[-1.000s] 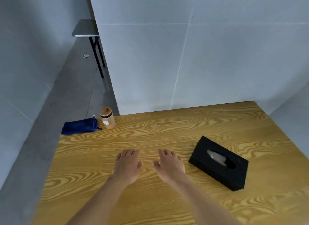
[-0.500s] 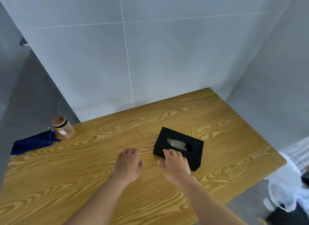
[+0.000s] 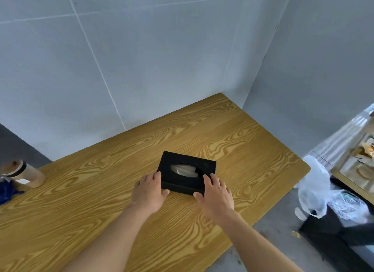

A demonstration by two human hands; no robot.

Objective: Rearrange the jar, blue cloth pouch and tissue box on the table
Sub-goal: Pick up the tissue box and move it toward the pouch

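Observation:
A black tissue box [image 3: 204, 164] with a white tissue in its oval slot lies on the wooden table [image 3: 97, 192], right of centre. My left hand [image 3: 148, 192] presses against its left end, thumb on the near side. My right hand [image 3: 216, 191] covers its near right corner, fingers on top, thumb on the near side. The box rests on the table between both hands. Far left, a tan jar [image 3: 24, 173] with a black band stands upright. The blue cloth pouch [image 3: 6, 190] lies beside it, cut off by the frame edge.
Grey walls meet in a corner behind the table's far edge. Off the table's right edge, white plastic bags [image 3: 321, 192] lie on a dark object on the floor, and a shelf with clutter [image 3: 360, 166] stands further right.
The view has swung right, so jar and pouch slid to the left edge. Both hands moved from flat on the table to the tissue box and now clasp its two near corners.

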